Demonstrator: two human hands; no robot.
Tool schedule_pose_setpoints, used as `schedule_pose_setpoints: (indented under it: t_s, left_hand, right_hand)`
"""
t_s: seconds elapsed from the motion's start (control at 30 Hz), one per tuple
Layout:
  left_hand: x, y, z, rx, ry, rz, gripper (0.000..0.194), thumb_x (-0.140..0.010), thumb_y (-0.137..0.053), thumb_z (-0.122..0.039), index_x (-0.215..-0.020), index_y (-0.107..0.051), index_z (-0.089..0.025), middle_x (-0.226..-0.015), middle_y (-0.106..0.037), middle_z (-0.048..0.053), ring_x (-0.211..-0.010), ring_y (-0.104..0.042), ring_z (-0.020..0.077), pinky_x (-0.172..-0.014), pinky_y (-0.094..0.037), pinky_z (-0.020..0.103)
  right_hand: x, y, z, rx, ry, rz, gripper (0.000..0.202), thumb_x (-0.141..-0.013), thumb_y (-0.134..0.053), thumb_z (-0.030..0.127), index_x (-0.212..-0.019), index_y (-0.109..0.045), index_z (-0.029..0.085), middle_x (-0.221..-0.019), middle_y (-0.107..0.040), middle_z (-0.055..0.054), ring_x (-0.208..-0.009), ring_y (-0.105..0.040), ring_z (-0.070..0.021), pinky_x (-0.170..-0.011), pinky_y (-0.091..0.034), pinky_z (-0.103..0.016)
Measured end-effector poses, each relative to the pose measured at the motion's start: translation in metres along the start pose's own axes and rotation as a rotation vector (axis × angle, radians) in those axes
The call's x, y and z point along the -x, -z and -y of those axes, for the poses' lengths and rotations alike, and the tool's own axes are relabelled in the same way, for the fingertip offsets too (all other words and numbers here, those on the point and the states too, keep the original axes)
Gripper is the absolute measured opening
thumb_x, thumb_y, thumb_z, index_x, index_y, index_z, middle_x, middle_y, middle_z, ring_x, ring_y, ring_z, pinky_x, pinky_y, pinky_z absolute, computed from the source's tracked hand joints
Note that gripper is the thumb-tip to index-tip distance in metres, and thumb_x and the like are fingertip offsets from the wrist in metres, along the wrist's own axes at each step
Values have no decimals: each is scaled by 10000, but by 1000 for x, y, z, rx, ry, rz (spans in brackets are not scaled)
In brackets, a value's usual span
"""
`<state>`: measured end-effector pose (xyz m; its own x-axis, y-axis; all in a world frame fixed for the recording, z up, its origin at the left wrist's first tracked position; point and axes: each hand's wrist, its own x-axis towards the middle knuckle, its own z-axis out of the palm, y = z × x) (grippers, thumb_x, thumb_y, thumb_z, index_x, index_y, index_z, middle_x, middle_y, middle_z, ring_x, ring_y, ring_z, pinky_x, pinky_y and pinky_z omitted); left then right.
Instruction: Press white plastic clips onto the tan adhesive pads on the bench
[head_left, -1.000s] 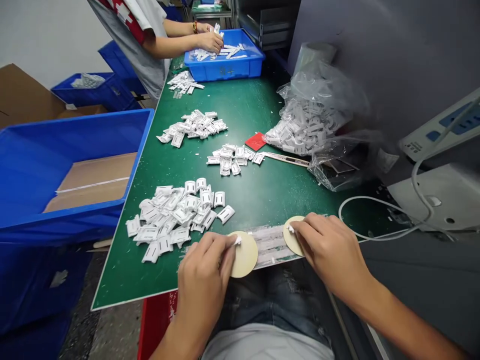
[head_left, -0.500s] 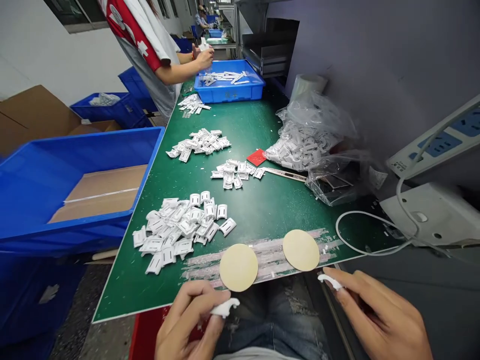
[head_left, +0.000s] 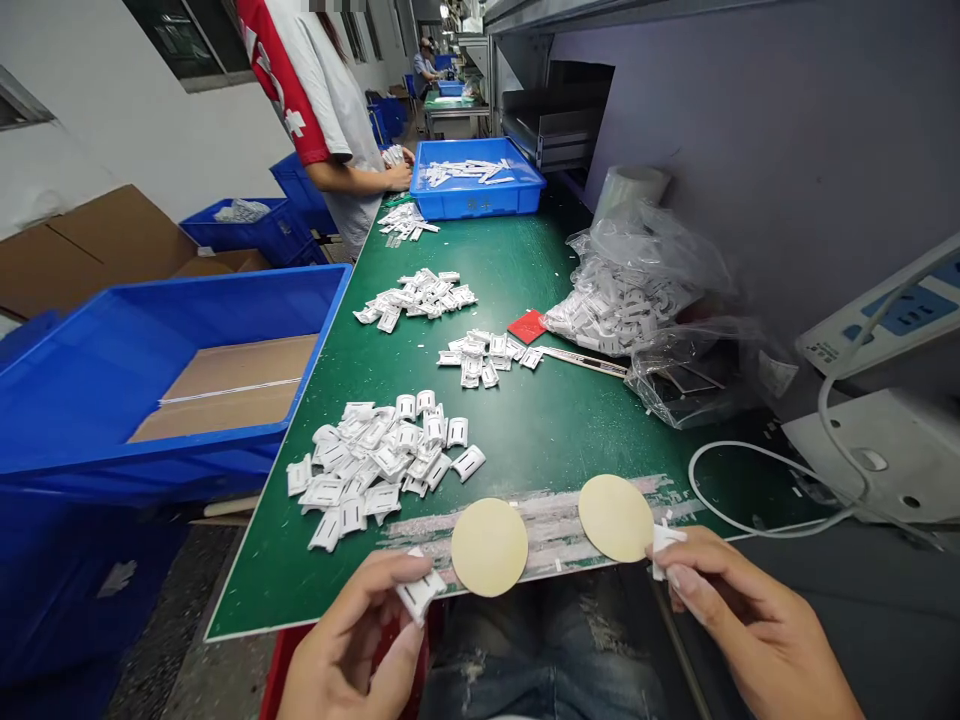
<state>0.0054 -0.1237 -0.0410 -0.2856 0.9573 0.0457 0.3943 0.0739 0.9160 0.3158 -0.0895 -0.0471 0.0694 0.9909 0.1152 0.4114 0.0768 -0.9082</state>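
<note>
Between the thumb and fingers of my left hand (head_left: 367,630) is a small white plastic piece (head_left: 420,585), its slotted face turned up. My right hand (head_left: 739,600) pinches another white plastic piece (head_left: 663,548) at the table's front edge, beside the right-hand cream disc (head_left: 616,517). A second cream disc (head_left: 490,547) lies to the left, close to my left hand. Both discs rest on a whitish, scuffed strip (head_left: 551,525). Beyond my left hand spreads a large pile of similar white pieces (head_left: 382,455).
Smaller piles of white parts (head_left: 420,297) and a bag of parts (head_left: 622,300) lie farther back. A utility knife (head_left: 585,360) is near a red square (head_left: 526,326). A white cable (head_left: 697,470) loops at right. A co-worker (head_left: 352,150) stands beside a blue tray (head_left: 480,205).
Both hands have turned their pieces, so flat faces now show instead of edges. My view has shifted slightly. The co-worker's hands have lowered beside the blue tray.
</note>
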Motion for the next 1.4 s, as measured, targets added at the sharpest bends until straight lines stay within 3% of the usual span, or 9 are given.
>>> schedule_pose_setpoints:
  t_s: [0.13, 0.27, 0.43, 0.6, 0.87, 1.0, 1.13, 1.3, 1.4]
  left_hand:
    - [-13, 5, 1, -12, -33, 31, 228, -819, -690, -444, -854, -715, -220, -874, -731, 55, -759, -711, 190, -662, -603, 243]
    - [-25, 1, 6, -14, 24, -15, 300, -830, -699, -388, -1084, -659, -233, -951, -730, 37, -834, -712, 173, -730, -598, 240]
    - [-43, 2, -2, -95, 3, 261, 230, -887, -628, -401, -1046, -679, -242, -1006, -717, 31, -911, -684, 172, -697, -574, 215]
    - [-64, -1, -28, -162, 0, 570, 211, -904, -597, -363, -1084, -682, -294, -1010, -714, -12, -912, -659, 149, -737, -525, 218]
    - [-86, -8, -53, -362, -119, 906, 109, -840, -644, -249, -934, -688, -278, -892, -696, -59, -803, -607, 125, -703, -395, 220]
    - [-89, -14, -60, -390, -104, 1050, 65, -790, -673, -212, -851, -671, -236, -775, -668, -57, -693, -575, 114, -605, -351, 207]
    - [-95, -23, -56, -555, -246, 896, 78, -802, -617, -165, -806, -682, -208, -749, -671, -4, -663, -582, 139, -587, -337, 231]
    - [-105, -24, -57, -551, -196, 868, 97, -796, -676, -267, -878, -714, -230, -741, -695, -3, -682, -628, 165, -579, -373, 234]
    - [-105, -26, -62, -652, -265, 792, 97, -786, -672, -220, -867, -727, -224, -757, -710, 19, -710, -636, 185, -601, -369, 253]
  right_hand:
    - [-1, -1, -6, -46, -80, -25, 419, -837, -712, 347, -1251, -652, 344, -945, -744, -10, -804, -727, -152, -727, -576, -162]
    - [-7, -2, -3, -71, -122, 0, 272, -809, -739, 363, -1070, -710, 291, -830, -729, 0, -714, -702, -128, -691, -565, -135]
    - [-17, -1, 0, -55, -97, 21, 164, -811, -733, 376, -868, -642, 252, -840, -683, 2, -756, -668, -135, -699, -550, -157]
    - [-25, 2, 3, 25, -156, 167, 389, -861, -686, 440, -1216, -619, 299, -1047, -671, -18, -894, -625, -168, -808, -524, -251]
    - [-49, 2, 23, 201, -111, 468, 360, -891, -648, 429, -1231, -649, 311, -933, -669, -3, -812, -594, -169, -698, -468, -265]
    - [-75, 1, 26, 339, 38, 667, 130, -860, -650, 318, -931, -750, 276, -891, -702, -12, -755, -622, -176, -665, -463, -274]
    - [-104, 2, 26, 477, 109, 442, 168, -847, -611, 311, -869, -750, 217, -851, -724, -60, -747, -646, -209, -644, -472, -293]
    - [-109, 1, 27, 428, 121, 599, 173, -829, -635, 340, -882, -754, 226, -794, -725, -28, -705, -646, -190, -608, -466, -267]
    - [-108, -1, 26, 468, 124, 465, 206, -850, -603, 352, -849, -747, 204, -796, -721, -53, -736, -643, -205, -626, -462, -282]
